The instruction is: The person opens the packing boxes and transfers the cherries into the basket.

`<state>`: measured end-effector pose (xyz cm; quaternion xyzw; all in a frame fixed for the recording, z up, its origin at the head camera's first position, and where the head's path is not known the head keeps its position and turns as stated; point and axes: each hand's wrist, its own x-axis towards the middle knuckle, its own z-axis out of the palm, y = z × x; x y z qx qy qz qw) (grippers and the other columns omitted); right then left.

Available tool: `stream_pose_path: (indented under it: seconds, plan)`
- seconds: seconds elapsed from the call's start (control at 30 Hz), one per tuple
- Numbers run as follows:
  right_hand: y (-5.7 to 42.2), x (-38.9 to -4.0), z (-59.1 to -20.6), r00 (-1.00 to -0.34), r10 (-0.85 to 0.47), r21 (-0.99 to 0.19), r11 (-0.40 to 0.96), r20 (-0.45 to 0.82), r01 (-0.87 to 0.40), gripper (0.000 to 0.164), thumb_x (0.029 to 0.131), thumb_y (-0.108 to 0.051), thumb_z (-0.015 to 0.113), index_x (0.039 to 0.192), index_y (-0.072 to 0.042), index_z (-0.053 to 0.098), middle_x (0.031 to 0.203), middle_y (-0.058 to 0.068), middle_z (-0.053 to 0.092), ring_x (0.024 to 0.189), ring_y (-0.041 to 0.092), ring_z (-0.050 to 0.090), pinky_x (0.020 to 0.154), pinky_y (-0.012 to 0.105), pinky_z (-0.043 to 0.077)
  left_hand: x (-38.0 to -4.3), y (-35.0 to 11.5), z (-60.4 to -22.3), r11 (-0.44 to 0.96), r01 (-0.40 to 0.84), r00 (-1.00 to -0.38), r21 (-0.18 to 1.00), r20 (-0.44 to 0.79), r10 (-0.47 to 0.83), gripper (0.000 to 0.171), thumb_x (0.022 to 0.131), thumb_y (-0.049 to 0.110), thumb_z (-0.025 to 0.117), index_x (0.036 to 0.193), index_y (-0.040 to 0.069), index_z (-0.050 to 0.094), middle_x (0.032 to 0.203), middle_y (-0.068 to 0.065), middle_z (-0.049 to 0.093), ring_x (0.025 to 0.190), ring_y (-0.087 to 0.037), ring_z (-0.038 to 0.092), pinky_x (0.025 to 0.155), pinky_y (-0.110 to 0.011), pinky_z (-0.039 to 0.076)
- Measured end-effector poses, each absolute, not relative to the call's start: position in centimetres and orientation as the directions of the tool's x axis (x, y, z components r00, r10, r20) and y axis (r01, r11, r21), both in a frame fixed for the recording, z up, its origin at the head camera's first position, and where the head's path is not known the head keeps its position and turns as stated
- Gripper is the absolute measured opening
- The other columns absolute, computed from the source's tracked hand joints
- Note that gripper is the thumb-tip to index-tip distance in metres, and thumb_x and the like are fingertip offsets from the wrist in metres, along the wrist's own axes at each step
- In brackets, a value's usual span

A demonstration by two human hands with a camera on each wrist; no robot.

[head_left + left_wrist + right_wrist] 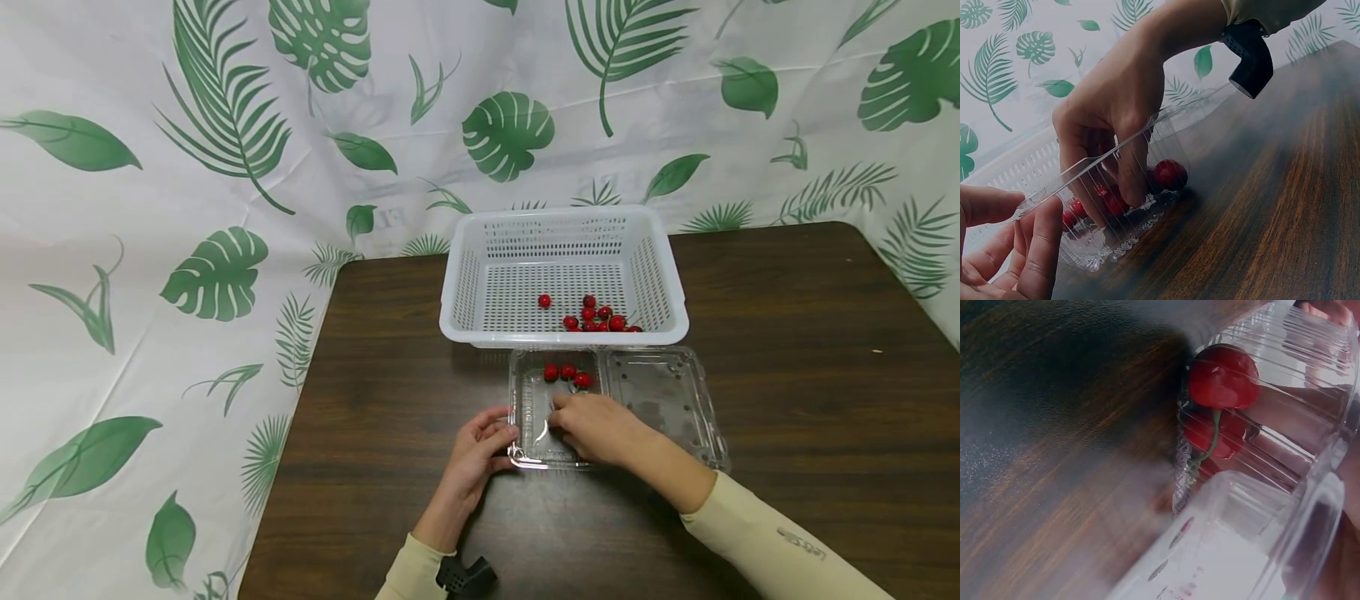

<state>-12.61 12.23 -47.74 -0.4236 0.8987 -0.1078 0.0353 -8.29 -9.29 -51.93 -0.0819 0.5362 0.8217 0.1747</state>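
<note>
A clear plastic clamshell box (534,417) lies opened flat, its lid (663,392) to the right. My left hand (483,450) pinches the box's left rim between thumb and fingers, plainly seen in the left wrist view. Inside the box, my right hand (600,429) reaches down with bent fingers around a red cherry (1115,201). Three cherries (567,372) lie along the box's back wall. Another cherry (1170,175) sits beside the right thumb, hidden from the head view. Through the plastic, the right wrist view shows a cherry (1224,376) with a green stem.
Directly behind the box stands a white perforated basket (562,339), with several cherries (588,314) mostly toward its front right. A dark wooden table (375,392) lies beneath everything. Behind it hangs a white cloth (420,167) printed with green leaves.
</note>
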Motion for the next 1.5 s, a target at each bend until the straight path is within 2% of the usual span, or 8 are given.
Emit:
stream_pose_path:
  seconds: [0.5,1.0,1.5]
  plan:
    - [12.2,-12.5,-46.7,-0.589,-0.806,-0.267,0.555,0.062,-0.788,0.01,0.08,-0.008,0.077,0.084,-0.012,0.069,0.076,-0.006,0.049,0.064,0.009,0.049,0.055,0.028,0.046,-8.2,-9.3,-52.2,-0.367,-0.375,-0.926,0.852,-0.324,0.193,0.044,0.089,-0.001,0.065,0.129,-0.011,0.049,0.087,-0.002,0.062,0.073,-0.013,0.059,0.053,-0.023,0.055]
    - [12.8,-12.5,-43.5,-0.614,-0.786,-0.331,0.563,0.067,-0.757,0.022,0.079,-0.004,0.079,0.1,-0.011,0.075,0.089,-0.003,0.06,0.075,0.011,0.059,0.067,0.031,0.055,-8.2,-9.3,-52.2,-0.367,-0.365,-0.93,0.855,-0.315,0.191,0.044,0.09,-0.002,0.063,0.131,-0.012,0.047,0.087,-0.002,0.062,0.073,-0.013,0.06,0.052,-0.023,0.055]
    - [15.5,-14.6,-40.5,-0.63,-0.734,-0.288,0.564,0.256,-0.774,0.023,0.08,-0.01,0.081,0.102,-0.011,0.075,0.096,-0.002,0.064,0.083,0.012,0.062,0.073,0.031,0.057,-8.2,-9.3,-52.1,-0.376,-0.36,-0.932,0.854,-0.31,0.188,0.045,0.089,-0.001,0.065,0.13,-0.012,0.049,0.086,-0.001,0.062,0.073,-0.012,0.059,0.053,-0.023,0.055]
